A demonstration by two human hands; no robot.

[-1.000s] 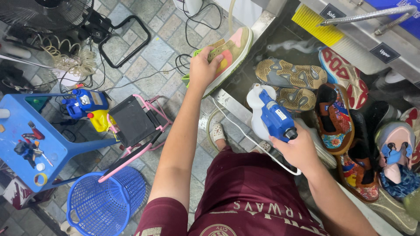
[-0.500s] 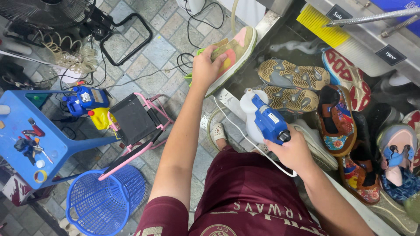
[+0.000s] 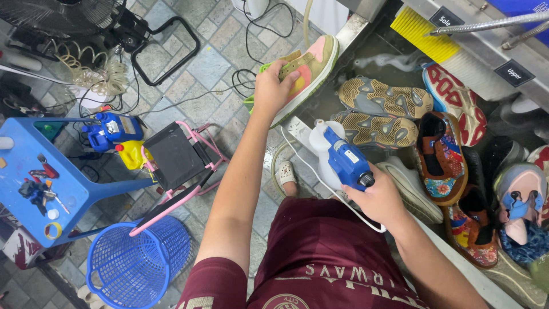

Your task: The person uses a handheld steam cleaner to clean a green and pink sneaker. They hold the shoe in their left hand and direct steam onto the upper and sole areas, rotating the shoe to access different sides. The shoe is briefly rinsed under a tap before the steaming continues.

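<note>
Head view, my two hands over the wash trough. My left hand (image 3: pixel 271 88) is wrapped round the side of a pink, tan & green sneaker (image 3: pixel 303 68), fingers pinching it at mid-length; the shoe is tilted, toe pointing away from the grip, over the trough's metal rim (image 3: pixel 349 31). My right hand (image 3: pixel 380 200) is clenched round the rear of a blue & white spray gun (image 3: pixel 342 157); its white tank sits ahead of the grip, nozzle end toward the sneaker, the two apart. A white cord (image 3: pixel 320 180) trails from the gun back under my wrist. Beyond the right grip, in the trough: two tan-soled shoes (image 3: pixel 382 111) sole-up, a patterned orange-brown shoe (image 3: pixel 439 157), a yellow brush (image 3: pixel 418 31). Left of the left-hand grip & below, on the tiled floor: blue basket (image 3: pixel 137 263), blue stool (image 3: pixel 43 177), black & pink folding seat (image 3: pixel 174 157).
</note>
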